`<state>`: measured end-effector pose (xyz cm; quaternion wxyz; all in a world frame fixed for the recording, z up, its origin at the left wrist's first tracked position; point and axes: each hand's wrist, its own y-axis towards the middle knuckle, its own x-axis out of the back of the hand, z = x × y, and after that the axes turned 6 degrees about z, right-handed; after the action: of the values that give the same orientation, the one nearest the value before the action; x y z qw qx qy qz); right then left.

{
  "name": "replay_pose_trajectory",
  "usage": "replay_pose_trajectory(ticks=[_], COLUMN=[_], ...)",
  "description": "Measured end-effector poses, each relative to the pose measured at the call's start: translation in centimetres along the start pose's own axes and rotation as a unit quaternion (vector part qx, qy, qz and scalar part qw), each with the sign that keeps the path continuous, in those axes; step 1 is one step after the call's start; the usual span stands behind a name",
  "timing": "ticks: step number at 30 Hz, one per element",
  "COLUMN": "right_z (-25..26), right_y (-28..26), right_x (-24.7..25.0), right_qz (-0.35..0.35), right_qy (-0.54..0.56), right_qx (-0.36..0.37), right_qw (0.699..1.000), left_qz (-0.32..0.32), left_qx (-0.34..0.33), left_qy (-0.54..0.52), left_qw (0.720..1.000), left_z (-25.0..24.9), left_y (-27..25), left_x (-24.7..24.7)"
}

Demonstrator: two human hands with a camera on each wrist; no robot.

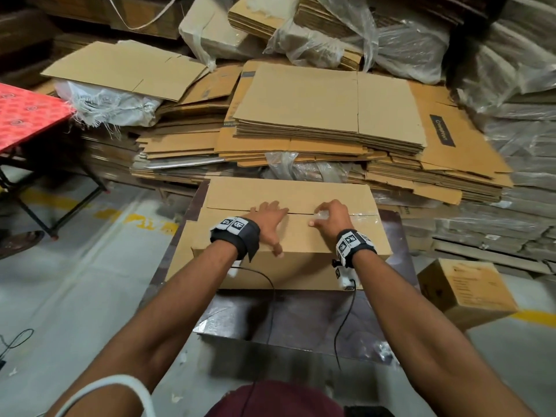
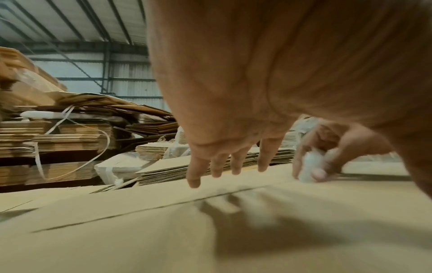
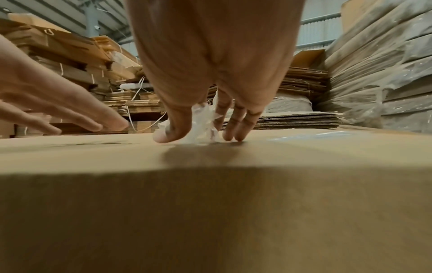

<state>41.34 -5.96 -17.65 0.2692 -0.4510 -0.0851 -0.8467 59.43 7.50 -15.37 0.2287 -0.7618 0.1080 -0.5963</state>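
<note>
A brown cardboard box (image 1: 301, 236) stands on a dark low table (image 1: 288, 320) in front of me, its two top flaps meeting at a seam (image 1: 228, 209). My left hand (image 1: 269, 219) lies flat on the flaps with straight fingers (image 2: 216, 166) near the seam. My right hand (image 1: 329, 216) pinches a crumpled piece of clear tape (image 3: 203, 127) between thumb and fingers and holds it down on the seam. A strip of clear tape (image 1: 364, 218) runs from there to the box's right edge.
Piles of flattened cardboard (image 1: 328, 115) rise just beyond the box. Plastic-wrapped bundles (image 1: 511, 85) stand at the right. A small closed carton (image 1: 469, 290) sits on the floor at right. A red folding table (image 1: 27, 115) is at left. Cables (image 1: 272, 296) hang from both wrists.
</note>
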Motion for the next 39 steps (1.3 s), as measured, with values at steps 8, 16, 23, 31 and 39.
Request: replay_pose_trajectory(ticks=[8, 16, 23, 31, 39], right_z=[-1.7, -3.5, -5.1, -5.4, -8.0], right_y=[-0.5, -1.5, -1.3, -1.3, -2.4], right_x=[2.2, 5.7, 3.7, 3.9, 7.0], right_qz=[-0.022, 0.053, -0.034, -0.034, 0.056], right_qy=[0.317, 0.037, 0.076, -0.171, 0.201], right_qx=[-0.024, -0.047, -0.004, -0.027, -0.015], right_qw=[0.948, 0.997, 0.997, 0.984, 0.978], left_qz=[-0.019, 0.01, 0.011, -0.02, 0.0], left_qx=[-0.039, -0.034, -0.016, -0.109, -0.114], left_qy=[0.04, 0.058, 0.093, 0.088, 0.114], left_qw=[0.998, 0.998, 0.996, 0.99, 0.987], left_z=[-2.3, 1.7, 0.7, -7.4, -5.4], left_y=[1.1, 0.3, 0.1, 1.7, 1.6], left_x=[-1.8, -0.4, 0.3, -1.2, -1.4])
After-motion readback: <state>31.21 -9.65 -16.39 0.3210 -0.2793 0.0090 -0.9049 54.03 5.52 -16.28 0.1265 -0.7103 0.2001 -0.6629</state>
